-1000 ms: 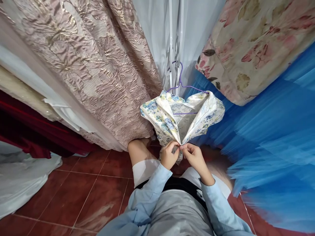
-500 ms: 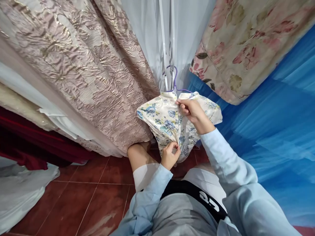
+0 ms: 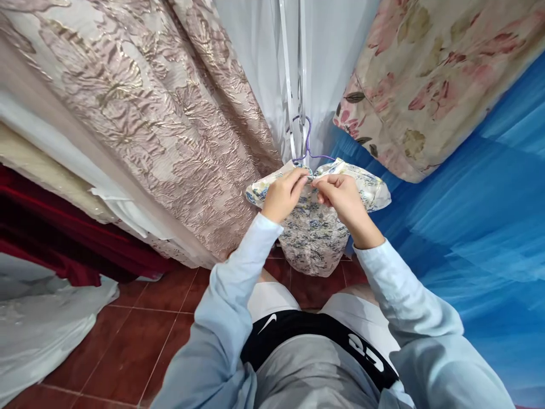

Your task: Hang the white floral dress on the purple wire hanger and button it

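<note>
A white blouse (image 3: 317, 238) with blue and yellow flowers hangs from a purple hanger (image 3: 308, 139) in front of me. My left hand (image 3: 284, 192) is closed in a pinch on the blouse's front edge just below the neckline. Right beside it, my right hand (image 3: 340, 196) pinches the opposite front edge at about the same height. The fingertips of both hands nearly meet at the top of the front opening. Whatever small fastener lies between the fingers is hidden.
Pink brocade fabric (image 3: 170, 113) hangs on the left and a floral cloth (image 3: 430, 85) on the upper right. Blue fabric (image 3: 477, 227) covers the right side. White straps (image 3: 286, 74) hang behind the hanger. Below lies a red tiled floor (image 3: 123, 352).
My left hand has moved up from the lower front of the blouse to the neckline, beside my right hand. The right hand still pinches near the top. The blouse's lower part hangs looser.
</note>
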### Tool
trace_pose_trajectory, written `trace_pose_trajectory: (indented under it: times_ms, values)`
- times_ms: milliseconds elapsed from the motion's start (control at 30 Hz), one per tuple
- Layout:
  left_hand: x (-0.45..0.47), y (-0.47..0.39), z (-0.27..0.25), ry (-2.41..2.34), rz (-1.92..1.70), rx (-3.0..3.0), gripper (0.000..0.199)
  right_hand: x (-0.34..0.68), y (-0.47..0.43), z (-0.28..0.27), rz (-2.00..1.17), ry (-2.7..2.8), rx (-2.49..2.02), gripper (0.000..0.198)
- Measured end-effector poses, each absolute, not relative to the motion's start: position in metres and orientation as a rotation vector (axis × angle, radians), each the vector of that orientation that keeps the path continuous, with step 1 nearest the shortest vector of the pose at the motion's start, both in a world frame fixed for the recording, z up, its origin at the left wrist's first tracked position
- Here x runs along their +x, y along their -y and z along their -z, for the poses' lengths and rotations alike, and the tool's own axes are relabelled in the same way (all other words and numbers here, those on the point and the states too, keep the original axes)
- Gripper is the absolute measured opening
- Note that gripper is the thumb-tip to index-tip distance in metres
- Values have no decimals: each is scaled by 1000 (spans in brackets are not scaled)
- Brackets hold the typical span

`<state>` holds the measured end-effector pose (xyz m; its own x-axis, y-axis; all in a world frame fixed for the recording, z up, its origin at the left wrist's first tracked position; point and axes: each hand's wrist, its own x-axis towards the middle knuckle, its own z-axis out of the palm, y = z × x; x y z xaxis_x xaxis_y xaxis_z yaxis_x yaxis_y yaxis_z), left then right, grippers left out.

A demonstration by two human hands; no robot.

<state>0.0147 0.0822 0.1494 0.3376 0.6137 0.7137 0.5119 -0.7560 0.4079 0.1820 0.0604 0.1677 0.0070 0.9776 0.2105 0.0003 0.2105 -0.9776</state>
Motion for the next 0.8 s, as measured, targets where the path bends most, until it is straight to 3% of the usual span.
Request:
trace_pose_trajectory:
  times_ms: [167,533,667,800]
  values:
    - [21,-98,-164,-997,-1448,2659,31,181,-63,-147,-974,1326,-1100,20]
    - [5,-92,-150,-1169,-1911,2261,41,138,-73,-87,-973,1437,-1238,20]
    - [-38,-125,-157,-1124,-2024,2014,49,134,-50,-52,-1150,1419,-1274,16]
    - [-113,-169,-132,-1293,-2024,1881,52,139,-29,-39,-1220,1451,-1246,20]
